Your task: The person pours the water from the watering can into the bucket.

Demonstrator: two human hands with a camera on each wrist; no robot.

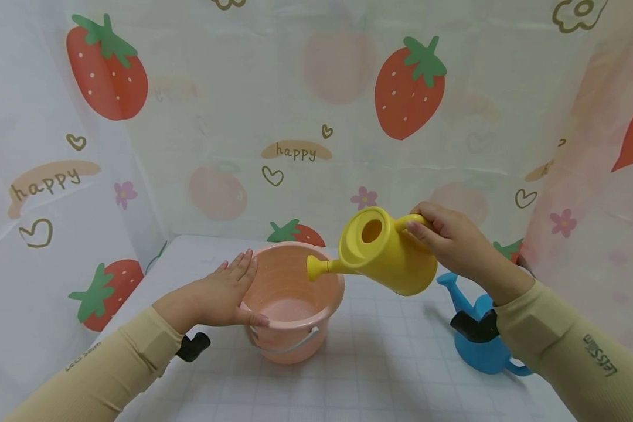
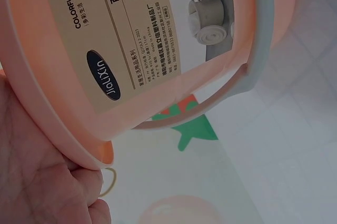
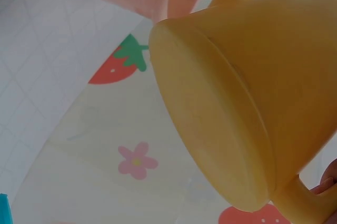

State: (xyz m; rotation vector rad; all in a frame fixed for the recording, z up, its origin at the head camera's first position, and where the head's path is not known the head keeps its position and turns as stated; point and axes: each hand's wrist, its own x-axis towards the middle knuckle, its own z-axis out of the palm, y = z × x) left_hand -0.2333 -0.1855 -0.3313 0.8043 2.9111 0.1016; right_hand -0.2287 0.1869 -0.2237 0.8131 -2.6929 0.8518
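The left hand [image 1: 216, 299] lies spread against the pink bucket [image 1: 285, 278], apparently steadying it, while the right hand [image 1: 448, 237] grips the yellow watering can [image 1: 392, 258], tilted seemingly so its spout [image 1: 316, 268] faces the bucket's mouth.

Left forearm [image 1: 92, 372]: enters from the lower left, clothed in a beige sleeve [image 1: 132, 351] as far as the wrist [image 1: 173, 312]. Left hand [image 1: 218, 298]: fingers extended, slightly parted, directed upward and to the right in the head view; thumb [image 1: 253, 318] held well apart from them. Palm [image 2: 37, 161] partly visible in the left wrist view. Right forearm [image 1: 575, 351]: enters from the lower right, likewise sleeved, angled upward and inward. Right hand [image 1: 448, 234]: raised higher than the left, fingers curled in a grip, thumb pointing inward.
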